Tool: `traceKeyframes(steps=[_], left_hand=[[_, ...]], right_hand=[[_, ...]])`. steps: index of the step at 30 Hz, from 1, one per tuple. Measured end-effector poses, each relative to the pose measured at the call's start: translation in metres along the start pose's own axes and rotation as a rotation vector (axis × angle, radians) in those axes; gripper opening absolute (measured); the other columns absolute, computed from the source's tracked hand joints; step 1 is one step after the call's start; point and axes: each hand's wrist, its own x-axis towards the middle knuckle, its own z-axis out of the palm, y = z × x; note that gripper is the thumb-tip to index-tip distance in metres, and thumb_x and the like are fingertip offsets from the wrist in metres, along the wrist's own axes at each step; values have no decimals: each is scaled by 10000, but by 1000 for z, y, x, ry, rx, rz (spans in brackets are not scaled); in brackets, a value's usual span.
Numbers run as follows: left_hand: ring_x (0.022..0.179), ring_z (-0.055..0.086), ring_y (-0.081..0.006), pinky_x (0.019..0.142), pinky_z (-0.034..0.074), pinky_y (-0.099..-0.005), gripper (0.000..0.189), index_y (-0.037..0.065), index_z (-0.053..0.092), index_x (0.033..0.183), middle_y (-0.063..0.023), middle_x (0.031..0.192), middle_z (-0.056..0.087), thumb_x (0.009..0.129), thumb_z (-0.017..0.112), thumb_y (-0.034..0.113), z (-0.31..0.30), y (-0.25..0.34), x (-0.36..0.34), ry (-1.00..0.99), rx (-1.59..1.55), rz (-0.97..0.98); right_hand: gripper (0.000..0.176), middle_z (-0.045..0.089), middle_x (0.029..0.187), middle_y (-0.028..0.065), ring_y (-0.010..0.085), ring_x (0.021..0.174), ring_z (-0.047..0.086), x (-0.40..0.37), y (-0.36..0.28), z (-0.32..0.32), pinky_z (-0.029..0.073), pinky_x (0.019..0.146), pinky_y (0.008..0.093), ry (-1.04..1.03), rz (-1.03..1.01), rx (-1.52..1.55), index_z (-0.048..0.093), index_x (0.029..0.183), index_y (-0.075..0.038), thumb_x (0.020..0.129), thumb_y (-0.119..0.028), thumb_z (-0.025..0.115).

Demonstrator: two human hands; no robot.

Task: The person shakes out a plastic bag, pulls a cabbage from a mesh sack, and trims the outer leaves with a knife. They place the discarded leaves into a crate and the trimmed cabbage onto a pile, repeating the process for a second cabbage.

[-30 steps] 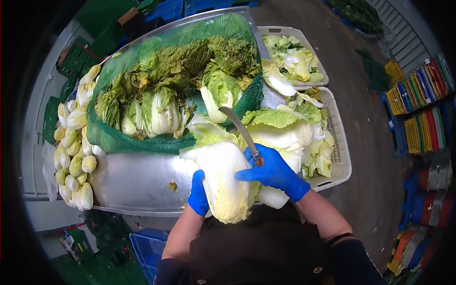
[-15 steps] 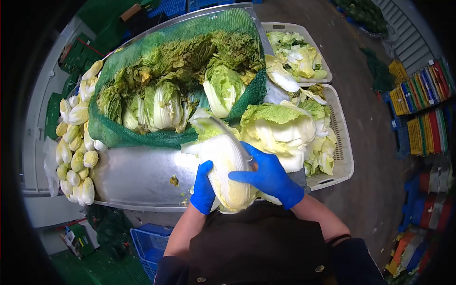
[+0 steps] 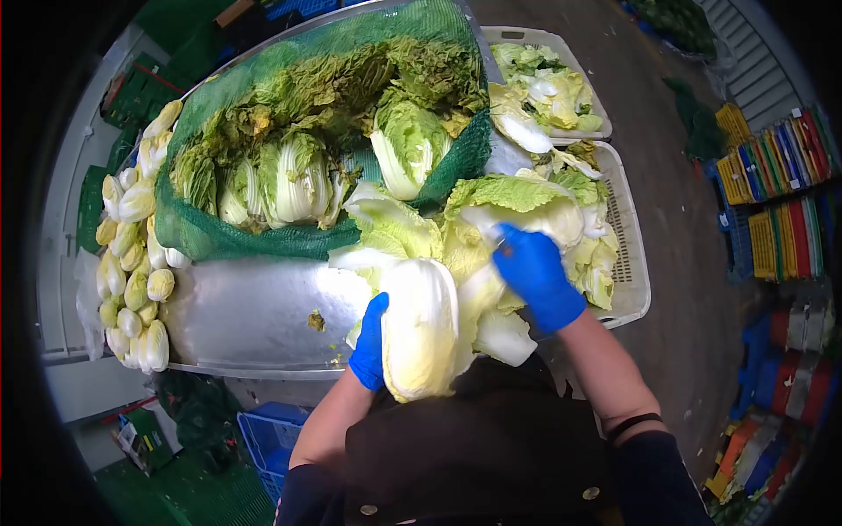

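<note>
At the near side of the surface (image 3: 254,307), just in front of the apron (image 3: 465,456), has the cabbage (image 3: 421,324) in the left grip (image 3: 369,346). Tilts it with the white base away from the body and the yellow tip toward the apron. Closes on its left flank, thumb along the side, with fingers partly hidden behind it. With the right grip (image 3: 538,273), reaches over the leaves (image 3: 526,195) to the right of the cabbage, fingers curled and narrow, apart from the cabbage itself. Shows something small and dark at the fingertips, too blurred to name; cannot tell whether holding or only touching a leaf.

Beneath the right wrist, droops in a pale leaf (image 3: 504,337) toward the apron. Beyond the cabbage, runs up to the rim of the green net (image 3: 303,244), with whole cabbages (image 3: 298,186) inside. To the left, opens onto shiny metal between net and near edge, with one scrap (image 3: 316,321) on it; then ends at a heap of small cabbages (image 3: 136,245). To the right, is tighter: crowded by leaves up to the near crate (image 3: 633,289), with the far crate (image 3: 526,35) just beyond.
</note>
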Motion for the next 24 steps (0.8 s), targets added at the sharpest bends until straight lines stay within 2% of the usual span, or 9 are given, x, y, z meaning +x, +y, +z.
traceKeyframes(steps=[1, 2, 4, 6, 8, 12, 13, 16, 24], left_hand=[[1174, 522, -329, 1044, 378, -438, 619, 53, 401, 1380, -186, 1320, 505, 917, 390, 465, -10, -2, 8, -19, 59, 46], [1174, 522, -329, 1044, 378, -438, 619, 53, 401, 1380, -186, 1320, 505, 917, 390, 465, -19, -5, 12, -21, 58, 47], [1194, 505, -328, 1048, 373, -449, 682, 82, 380, 1401, -172, 1346, 485, 902, 376, 548, -9, -3, 17, -476, -290, 48], [1220, 482, -327, 1050, 367, -462, 763, 97, 350, 1419, -166, 1380, 450, 874, 375, 631, 12, 4, 14, -411, -120, 85], [1239, 464, -326, 1050, 366, -469, 830, 107, 326, 1432, -187, 1406, 411, 847, 361, 694, 16, 3, 18, -229, -194, 164], [1237, 472, -270, 1018, 411, -437, 737, 79, 313, 1418, -159, 1346, 468, 850, 602, 450, 23, 29, 13, -73, 352, 504], [1209, 491, -240, 1001, 424, -403, 760, 47, 318, 1396, -126, 1302, 496, 768, 720, 196, 42, 34, 3, -83, 384, 592], [1171, 513, -234, 993, 421, -380, 796, 23, 340, 1373, -120, 1267, 515, 690, 745, 83, 42, 28, -1, -5, 633, 562], [1096, 554, -212, 953, 445, -349, 712, 13, 431, 1315, -100, 1196, 566, 670, 731, 43, 20, 11, 18, -14, 443, 298]], right_hand=[[172, 638, 742, 190, 363, 669, 624, 9, 10, -10, 491, 597, 475, 75, -27, -68, 626, 924, -62, 783, -140, 566], [285, 652, 786, 177, 356, 681, 632, 13, 21, -18, 500, 604, 464, -3, -31, -175, 609, 1042, -43, 786, -169, 605], [511, 653, 822, 175, 318, 713, 645, -4, -12, -34, 513, 648, 405, 25, -44, 74, 540, 1223, -32, 786, -257, 681], [700, 659, 867, 121, 209, 757, 640, -20, -40, -30, 508, 711, 329, -180, -47, 272, 453, 1336, -23, 787, -358, 728], [717, 646, 889, 68, 114, 792, 589, -27, -66, -27, 486, 734, 282, -585, 262, 892, 463, 1334, -4, 795, -390, 737], [622, 636, 872, 17, 71, 780, 551, -29, -50, 3, 480, 709, 260, -338, 168, 1136, 520, 1281, 20, 813, -333, 729], [622, 636, 872, 17, 71, 780, 551, -29, -50, 4, 480, 709, 260, -338, 168, 1137, 520, 1281, 20, 813, -333, 729], [556, 644, 755, 51, 96, 688, 573, -31, -47, 11, 491, 644, 275, -197, 18, 803, 571, 1210, 20, 815, -344, 714], [257, 627, 649, 124, 313, 572, 620, -31, -24, 3, 502, 533, 388, -61, -274, 223, 633, 897, -51, 755, -262, 673]])
